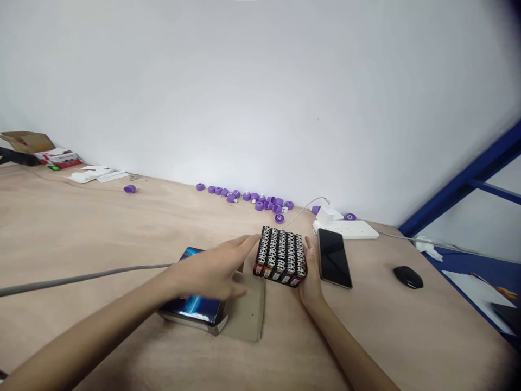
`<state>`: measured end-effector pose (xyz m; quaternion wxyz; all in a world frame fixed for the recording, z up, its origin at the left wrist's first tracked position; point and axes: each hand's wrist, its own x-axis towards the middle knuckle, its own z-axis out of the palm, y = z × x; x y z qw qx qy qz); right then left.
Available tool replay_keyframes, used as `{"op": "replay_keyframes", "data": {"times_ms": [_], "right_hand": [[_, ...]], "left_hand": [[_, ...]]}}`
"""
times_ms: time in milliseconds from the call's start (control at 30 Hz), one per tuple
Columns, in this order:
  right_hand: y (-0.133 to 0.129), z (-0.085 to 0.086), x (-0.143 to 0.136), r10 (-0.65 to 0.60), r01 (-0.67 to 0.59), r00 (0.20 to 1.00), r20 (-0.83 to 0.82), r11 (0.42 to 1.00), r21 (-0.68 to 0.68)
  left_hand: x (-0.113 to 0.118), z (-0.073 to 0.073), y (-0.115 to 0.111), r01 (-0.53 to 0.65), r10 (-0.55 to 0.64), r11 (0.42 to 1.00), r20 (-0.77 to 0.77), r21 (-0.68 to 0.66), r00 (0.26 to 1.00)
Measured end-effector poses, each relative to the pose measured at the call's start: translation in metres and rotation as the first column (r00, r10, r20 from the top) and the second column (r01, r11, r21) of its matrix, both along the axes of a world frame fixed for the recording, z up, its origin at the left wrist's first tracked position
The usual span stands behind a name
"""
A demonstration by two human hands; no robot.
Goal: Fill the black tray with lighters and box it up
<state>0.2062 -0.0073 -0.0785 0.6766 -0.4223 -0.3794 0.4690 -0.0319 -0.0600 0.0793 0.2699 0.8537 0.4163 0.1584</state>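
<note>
A tight block of lighters, several rows with metal tops facing up and coloured bodies showing at the front, is held above the table. My right hand grips it along its right side, the fingers partly hidden behind it. My left hand reaches in from the left with fingers stretched out, the fingertips at the block's left edge and the thumb apart from it. Beneath my left hand lies a shiny blue box, its brown cardboard flap folded out to the right; part of the box is hidden.
A phone lies right of the block, beside a white power strip with a charger. A black mouse is farther right. Several purple caps lie along the wall. A grey cable crosses at left. Papers lie at the far left.
</note>
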Motion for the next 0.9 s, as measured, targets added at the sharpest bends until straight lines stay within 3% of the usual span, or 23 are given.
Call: {"op": "replay_keyframes", "data": {"times_ms": [67,167,267,367,467,667,767,900], "right_hand": [[-0.001,0.004,0.008,0.067,-0.067,0.998,-0.004,0.998,-0.012],[-0.002,0.011,0.025,0.183,-0.183,0.982,0.038,0.983,-0.014],[-0.005,0.018,0.043,0.309,-0.309,0.945,0.108,0.951,-0.020],[-0.007,0.024,0.055,0.462,-0.480,0.809,0.364,0.876,-0.046],[-0.008,0.028,0.060,0.501,-0.553,0.633,0.590,0.826,-0.108],[-0.006,0.032,0.057,0.447,-0.551,0.473,0.759,0.822,-0.141],[-0.005,0.032,0.057,0.437,-0.544,0.438,0.786,0.824,-0.155],[-0.002,0.027,0.056,0.345,-0.522,0.439,0.830,0.849,-0.077]], "left_hand": [[0.007,-0.007,0.036,0.041,-0.042,0.999,-0.041,-0.014,0.998],[0.018,-0.030,0.078,0.070,-0.072,0.997,-0.045,-0.045,0.996],[0.026,-0.055,0.098,0.115,-0.117,0.988,-0.015,-0.102,0.993],[0.027,-0.070,0.107,0.161,-0.163,0.967,0.004,-0.197,0.987],[0.024,-0.072,0.113,0.178,-0.185,0.944,0.002,-0.279,0.983],[0.025,-0.064,0.111,0.170,-0.180,0.896,0.015,-0.409,0.984],[0.029,-0.059,0.107,0.186,-0.160,0.853,0.094,-0.488,0.983],[0.034,-0.052,0.099,0.157,-0.040,0.820,0.218,-0.551,0.975]]}}
